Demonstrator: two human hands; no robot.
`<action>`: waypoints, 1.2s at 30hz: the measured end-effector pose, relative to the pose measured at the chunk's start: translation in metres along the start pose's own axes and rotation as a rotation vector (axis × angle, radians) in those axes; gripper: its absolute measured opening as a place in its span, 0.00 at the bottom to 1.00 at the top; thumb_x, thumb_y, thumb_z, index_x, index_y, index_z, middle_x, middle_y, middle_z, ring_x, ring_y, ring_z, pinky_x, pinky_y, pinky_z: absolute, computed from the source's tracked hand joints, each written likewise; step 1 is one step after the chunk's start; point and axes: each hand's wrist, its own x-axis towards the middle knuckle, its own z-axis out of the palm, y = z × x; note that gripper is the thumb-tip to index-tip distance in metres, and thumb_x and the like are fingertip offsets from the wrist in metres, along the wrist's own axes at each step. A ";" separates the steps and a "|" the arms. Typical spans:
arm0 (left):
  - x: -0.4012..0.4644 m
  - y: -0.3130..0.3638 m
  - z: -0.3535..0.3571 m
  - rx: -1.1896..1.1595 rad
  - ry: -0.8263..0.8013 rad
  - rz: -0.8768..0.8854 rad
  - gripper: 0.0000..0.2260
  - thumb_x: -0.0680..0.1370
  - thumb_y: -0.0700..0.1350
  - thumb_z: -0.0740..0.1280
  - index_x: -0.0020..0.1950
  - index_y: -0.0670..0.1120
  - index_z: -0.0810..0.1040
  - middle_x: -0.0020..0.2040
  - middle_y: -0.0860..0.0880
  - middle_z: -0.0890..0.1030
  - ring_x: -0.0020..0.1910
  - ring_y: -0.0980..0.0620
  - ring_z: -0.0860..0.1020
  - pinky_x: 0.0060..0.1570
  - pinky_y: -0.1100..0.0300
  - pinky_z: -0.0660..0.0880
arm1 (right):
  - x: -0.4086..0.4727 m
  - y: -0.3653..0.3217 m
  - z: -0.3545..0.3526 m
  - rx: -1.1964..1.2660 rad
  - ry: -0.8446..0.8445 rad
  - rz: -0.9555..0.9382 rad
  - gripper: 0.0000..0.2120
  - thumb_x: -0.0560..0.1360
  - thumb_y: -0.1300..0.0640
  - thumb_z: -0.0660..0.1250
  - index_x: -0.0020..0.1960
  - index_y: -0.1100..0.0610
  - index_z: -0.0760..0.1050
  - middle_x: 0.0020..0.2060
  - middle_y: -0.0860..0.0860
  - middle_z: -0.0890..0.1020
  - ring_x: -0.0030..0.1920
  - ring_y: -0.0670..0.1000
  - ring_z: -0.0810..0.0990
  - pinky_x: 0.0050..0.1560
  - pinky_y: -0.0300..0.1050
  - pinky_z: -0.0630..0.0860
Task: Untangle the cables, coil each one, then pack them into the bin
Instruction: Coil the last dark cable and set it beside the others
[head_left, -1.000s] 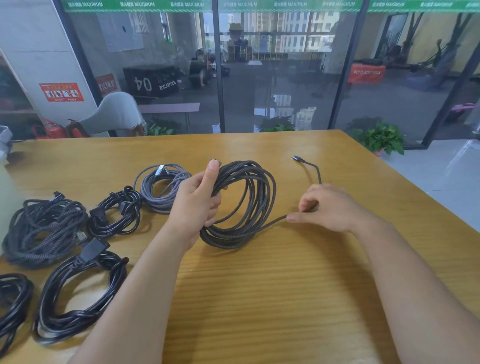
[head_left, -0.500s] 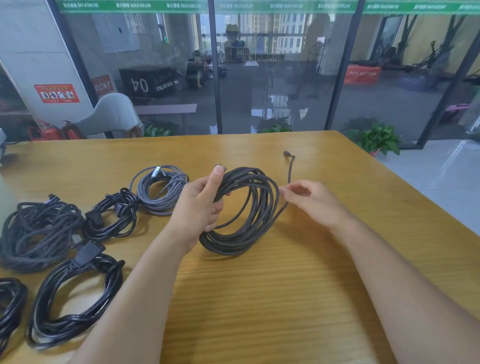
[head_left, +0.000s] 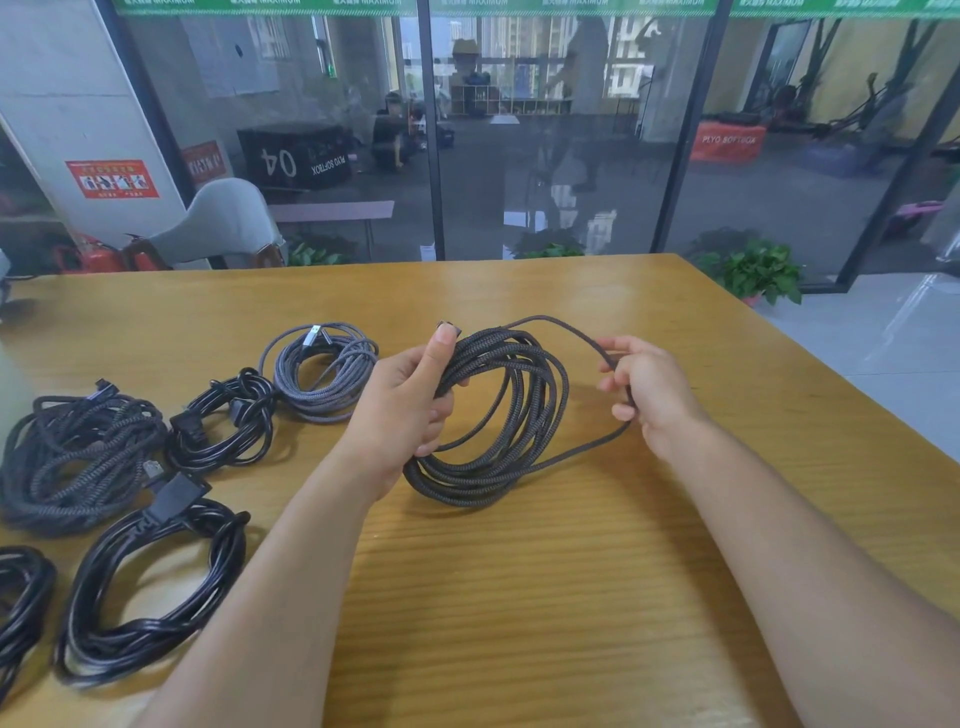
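Note:
My left hand (head_left: 410, 405) grips a coil of dark braided cable (head_left: 509, 431) above the middle of the wooden table (head_left: 519, 597), thumb pressed along the top beside a plug end (head_left: 449, 328). The coil's lower part rests on the table. My right hand (head_left: 644, 384) holds the cable's loose tail to the right of the coil, fingers curled round it. The tail arcs from the coil's top to that hand, and another loop runs from the hand down to the coil's bottom. No bin is in view.
Coiled cables lie at the left: a grey braided one (head_left: 324, 371), a small black one (head_left: 223, 421), a big dark braided one (head_left: 72, 457), a black one with a plug (head_left: 150, 582), another at the edge (head_left: 21, 603). A glass wall stands behind the table.
My right hand has swung the loose tail over the coil's top and moved out to the right, laying another turn. The free plug end seen earlier is now hidden in that hand.

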 end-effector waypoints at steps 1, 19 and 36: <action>0.000 0.000 0.000 0.001 0.000 0.000 0.25 0.83 0.65 0.58 0.46 0.43 0.76 0.29 0.50 0.62 0.26 0.51 0.56 0.24 0.58 0.55 | 0.000 -0.001 -0.002 0.012 -0.005 0.011 0.22 0.76 0.68 0.55 0.62 0.56 0.80 0.47 0.53 0.76 0.32 0.47 0.70 0.22 0.37 0.57; 0.000 0.001 0.000 -0.008 -0.018 -0.007 0.25 0.83 0.64 0.58 0.44 0.43 0.75 0.29 0.49 0.61 0.26 0.51 0.55 0.23 0.60 0.55 | 0.008 0.009 -0.006 -0.074 -0.045 -0.051 0.10 0.87 0.57 0.61 0.55 0.52 0.81 0.39 0.47 0.69 0.36 0.47 0.65 0.23 0.35 0.59; -0.001 0.001 0.001 -0.011 -0.034 -0.006 0.24 0.83 0.64 0.59 0.43 0.45 0.76 0.30 0.49 0.62 0.25 0.52 0.56 0.22 0.62 0.57 | 0.004 0.006 -0.007 0.029 -0.302 0.098 0.09 0.86 0.62 0.60 0.54 0.58 0.79 0.36 0.47 0.71 0.27 0.42 0.62 0.20 0.34 0.54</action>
